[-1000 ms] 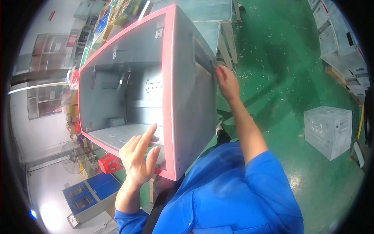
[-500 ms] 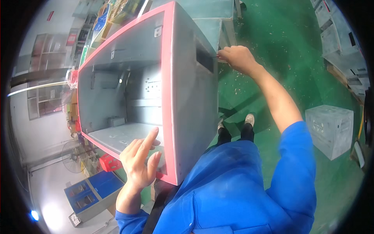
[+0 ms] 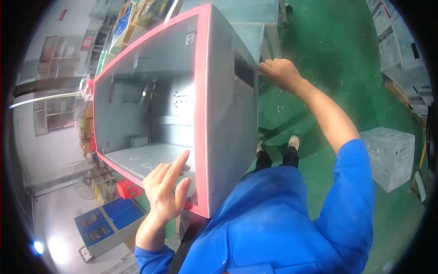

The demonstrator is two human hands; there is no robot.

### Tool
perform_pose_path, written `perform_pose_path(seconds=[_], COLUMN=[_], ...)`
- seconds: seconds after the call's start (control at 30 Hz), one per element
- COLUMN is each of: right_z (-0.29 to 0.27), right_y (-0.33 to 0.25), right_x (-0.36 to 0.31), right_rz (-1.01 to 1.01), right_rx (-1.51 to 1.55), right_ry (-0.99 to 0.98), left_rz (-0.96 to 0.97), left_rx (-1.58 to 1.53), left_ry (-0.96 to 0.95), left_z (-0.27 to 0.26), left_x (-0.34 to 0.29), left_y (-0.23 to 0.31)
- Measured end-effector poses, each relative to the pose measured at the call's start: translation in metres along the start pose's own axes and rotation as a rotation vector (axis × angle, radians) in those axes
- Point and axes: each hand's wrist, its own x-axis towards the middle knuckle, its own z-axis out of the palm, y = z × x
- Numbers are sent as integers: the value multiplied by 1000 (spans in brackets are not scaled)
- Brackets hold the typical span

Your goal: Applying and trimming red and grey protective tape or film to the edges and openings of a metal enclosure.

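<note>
A large grey metal cabinet (image 3: 230, 123) stands tilted in front of me, its open front edged with a pink rim (image 3: 200, 105). Inside it are small brackets, a row of holes and a pale back panel. My left hand (image 3: 165, 194) is at the lower corner of the opening, index finger and thumb stretched apart, with nothing held. Beyond the cabinet's rear right edge, near a dark rectangular cutout (image 3: 243, 71), my right hand (image 3: 284, 74) is closed with its fingers curled. Whatever it pinches, if anything, is too small to make out.
A grey workbench (image 3: 251, 13) stands behind the cabinet. On the green floor to the right is another grey metal box (image 3: 390, 157), with more stacked cabinets (image 3: 397, 50) behind. At left are a fan (image 3: 86, 180), a red crate (image 3: 130, 188) and a blue-topped cabinet (image 3: 123, 213).
The whole view has shifted slightly, moving the cabinet a little right and down in the picture. Both hands keep nearly the same pose and place against the cabinet.
</note>
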Motion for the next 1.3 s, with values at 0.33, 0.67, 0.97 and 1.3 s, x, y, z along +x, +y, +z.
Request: perform_pose_path(seconds=[0.33,0.67,0.97,1.3], right_z=[-14,-2,0,-2], right_y=[-1,5,6,1], right_x=[8,4,2,0], right_rz=[-35,-40,-24,128], right_rx=[-89,-59,-68,187], right_ry=[-97,-108,-124,-266], left_rz=[19,8,31,63], left_rx=[24,31,28,3], left_ry=[13,-8,-18,-23], left_z=[1,1,1,3], left_x=[-1,-1,0,-1], left_y=[0,0,-2,-2])
